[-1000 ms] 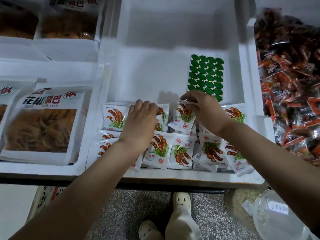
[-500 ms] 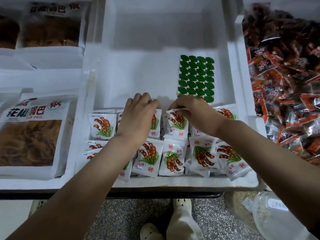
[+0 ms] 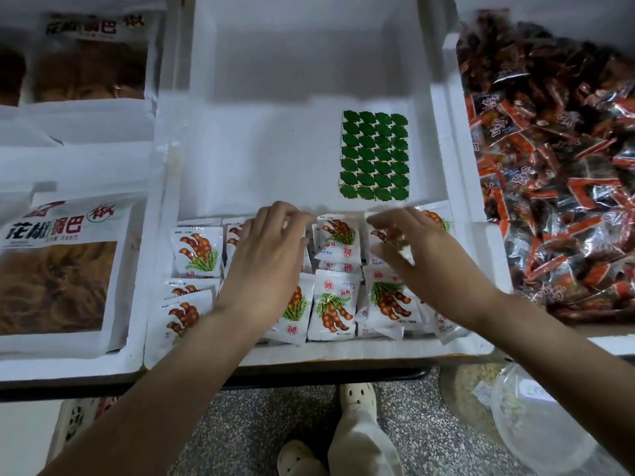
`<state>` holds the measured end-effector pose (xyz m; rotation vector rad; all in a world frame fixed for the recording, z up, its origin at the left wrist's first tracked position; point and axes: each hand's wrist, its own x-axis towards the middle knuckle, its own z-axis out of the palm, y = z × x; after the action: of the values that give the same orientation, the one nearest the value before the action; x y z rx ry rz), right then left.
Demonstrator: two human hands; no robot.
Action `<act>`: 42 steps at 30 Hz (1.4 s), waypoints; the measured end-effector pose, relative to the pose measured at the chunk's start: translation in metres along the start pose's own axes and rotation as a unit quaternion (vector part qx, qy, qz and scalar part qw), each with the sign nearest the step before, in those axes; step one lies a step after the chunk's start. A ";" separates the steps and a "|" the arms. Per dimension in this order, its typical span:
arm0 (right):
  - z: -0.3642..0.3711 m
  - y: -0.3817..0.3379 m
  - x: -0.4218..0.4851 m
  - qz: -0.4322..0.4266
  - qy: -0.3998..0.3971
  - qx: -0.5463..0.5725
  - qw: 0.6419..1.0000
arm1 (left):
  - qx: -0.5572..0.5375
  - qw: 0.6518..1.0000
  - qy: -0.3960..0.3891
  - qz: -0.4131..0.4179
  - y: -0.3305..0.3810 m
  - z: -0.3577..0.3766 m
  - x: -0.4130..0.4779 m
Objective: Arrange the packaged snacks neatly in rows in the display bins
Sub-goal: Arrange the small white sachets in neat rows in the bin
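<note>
Resting palm-down on the back row of snack packets [image 3: 338, 240], the left hand [image 3: 268, 259] kept its fingers close together and lightly bent, tips at the packets' far edge. The packets were small pillows of glossy white film with zigzag crimped ends and a printed brown pod and green leaf. They lay in 2 rough rows along the near side of the white foam bin [image 3: 302, 73], under and between both hands, some overlapping. The right hand [image 3: 422, 259] reached in beside it, fingers [image 3: 381, 221] spread and pointing left over a packet. It was too blurred to tell whether they pinched it. Just beyond the right fingertips a flat rectangular sheet of shiny green leaf stickers [image 3: 374, 156] lay on the bin's matt floor. Left of the left hand were big window bags [image 3: 65, 269] of brown snacks. Right of the right hand was a heap of crinkly red-wrapped sweets [image 3: 556, 173]. Below the wrists were a speckled stone floor [image 3: 247, 427] and 2 pale clogs [image 3: 357, 396].
</note>
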<state>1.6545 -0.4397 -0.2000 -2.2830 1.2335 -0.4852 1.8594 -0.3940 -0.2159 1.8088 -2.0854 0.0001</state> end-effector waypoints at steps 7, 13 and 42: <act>0.004 0.004 -0.048 0.046 -0.143 -0.085 0.985 | 0.012 0.994 -0.072 0.084 0.031 0.014 -0.037; 0.010 0.004 -0.052 0.032 -0.124 -0.135 0.982 | 0.055 0.992 -0.081 0.084 0.032 0.024 -0.049; 0.057 -0.078 0.090 0.017 -0.063 0.057 0.996 | 0.061 0.997 -0.045 -0.026 -0.038 -0.013 -0.102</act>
<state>1.7840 -0.4649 -0.1947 -2.1586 1.1500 -0.3843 1.9093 -0.3003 -0.2417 1.9679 -2.1404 0.0333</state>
